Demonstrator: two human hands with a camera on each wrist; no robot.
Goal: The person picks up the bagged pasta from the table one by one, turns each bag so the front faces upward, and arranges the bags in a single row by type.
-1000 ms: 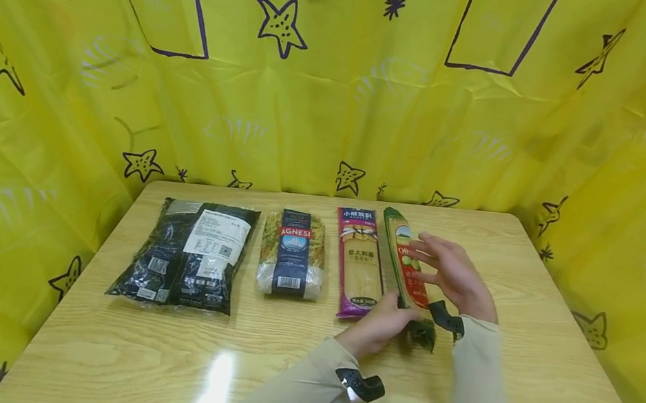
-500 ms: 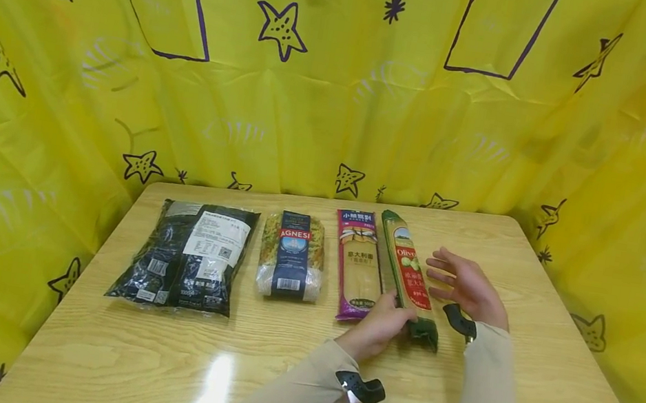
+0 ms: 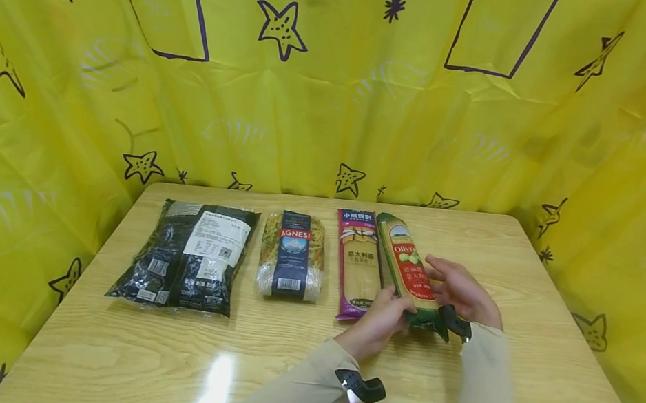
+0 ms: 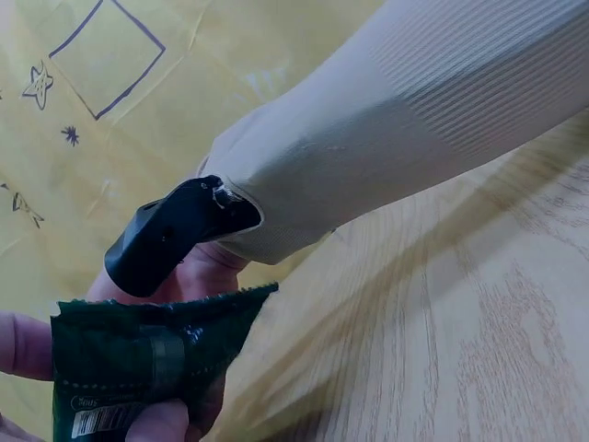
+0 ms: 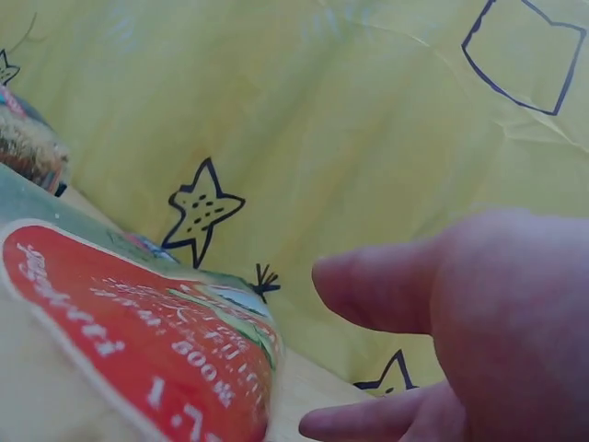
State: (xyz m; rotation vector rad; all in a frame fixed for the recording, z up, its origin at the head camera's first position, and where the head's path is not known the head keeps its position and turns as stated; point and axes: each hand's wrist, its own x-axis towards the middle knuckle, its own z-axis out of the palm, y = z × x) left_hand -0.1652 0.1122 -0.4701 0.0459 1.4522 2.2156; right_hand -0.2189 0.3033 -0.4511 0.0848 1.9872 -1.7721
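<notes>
- The Olivo packet (image 3: 409, 270) is slanting right of the head view's centre, showing a red label, printed green olives and dark green ends.
- The left hand (image 3: 376, 322) is pinching its lower end; the right hand (image 3: 464, 294) is hovering beside it, fingers spread.
- A purple-edged packet (image 3: 360, 263) is lying just left, on the worktop (image 3: 149, 357).

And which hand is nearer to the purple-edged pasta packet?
Left hand: it is by the lower end of the purple-edged packet, gripping the Olivo packet. The right hand is farther off, with the Olivo packet between.
</notes>
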